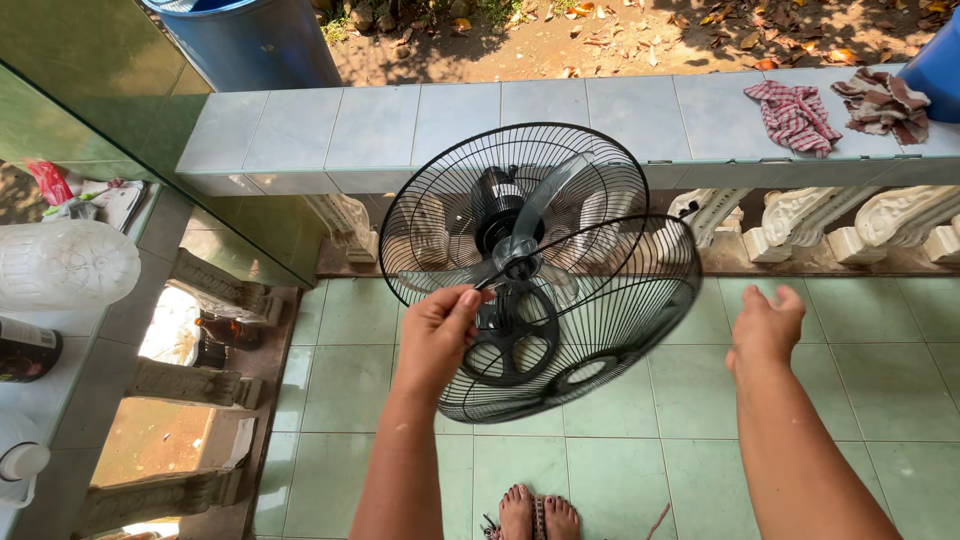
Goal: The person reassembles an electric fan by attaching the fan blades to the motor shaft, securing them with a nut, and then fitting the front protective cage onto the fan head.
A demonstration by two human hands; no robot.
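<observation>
- Fan front grille [620, 320] in hand, off the fan and tilted, overlapping the lower right of the rear cage [450, 190]; held in the air above the green floor tiles [850, 400], near the tiled ledge [450, 130].
- Left hand [435, 335]: clenched on the grille's left rim, thumb on top, fingers wrapped behind the wires.
- Right hand [765, 325]: released, holding nothing, fingers loosely curled, near the grille's right edge but apart from it.
- Step in hand, as a judgement: handling of the loose grille next to the fan head, carried by one hand only.
- Next move, as a judgement: calls for a second grip on the far rim to steady the wide, springy ring, and for keeping the wires off the blades [560, 190].
- Grille: thin black wire, round, domed, spokes fanning out from a flat black centre disc with cut-outs.
- Rear cage: same black wire, round, with a dark motor [497, 195] behind.
- Blades: translucent grey plastic, broad and curved, on a small hub [520, 255].
- Ledge: pale blue glazed tiles, smooth, on carved white balusters [800, 215]; two crumpled checked cloths [795, 115] at its right end.
- Blue barrel [250, 40] beyond the ledge's left end; bare feet [535, 515] at the bottom edge of the floor.
</observation>
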